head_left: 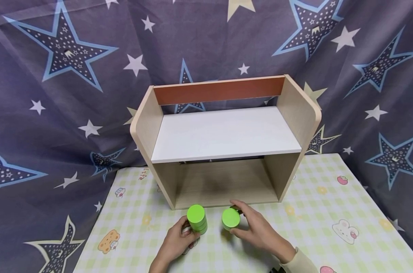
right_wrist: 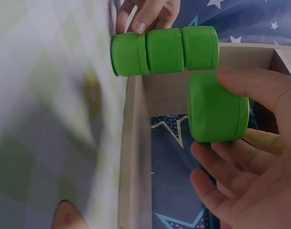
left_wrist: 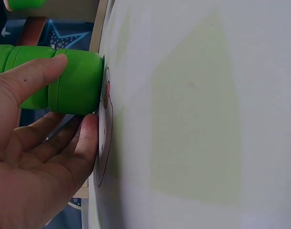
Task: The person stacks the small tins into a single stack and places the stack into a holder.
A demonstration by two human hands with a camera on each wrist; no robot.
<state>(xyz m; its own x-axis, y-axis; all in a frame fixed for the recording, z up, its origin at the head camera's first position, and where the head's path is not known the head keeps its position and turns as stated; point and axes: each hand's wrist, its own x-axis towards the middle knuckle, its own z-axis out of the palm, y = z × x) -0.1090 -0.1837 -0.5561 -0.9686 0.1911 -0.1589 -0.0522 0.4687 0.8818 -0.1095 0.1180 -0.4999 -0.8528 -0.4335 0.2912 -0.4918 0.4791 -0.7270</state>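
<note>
Both sides busy here, so go gently

So the left hand (head_left: 177, 241) is curled round the lower part of a stack of three green tubs (head_left: 197, 219), which stands on the bench (head_left: 131, 216). The right hand (head_left: 256, 230) has a single green tub (head_left: 230, 218) pinched between thumb and fingers, raised off the surface, in front of the shelf unit (head_left: 226, 134). That tub sits to the right of the stack – the head view shows a gap between them.

My take on doing this bit well: let the left hand steady rather than squeeze. Its thumb is near the seam between the bottom and middle tubs, so pressing hard there could slide one off the other. The low hold makes sense to me, but nothing braces the top tub, and a sideways bump would probably shift it. With the right hand, hold the loose tub level and well clear of the stack's side, and if the grip feels slippery, bring more fingertips round
</note>
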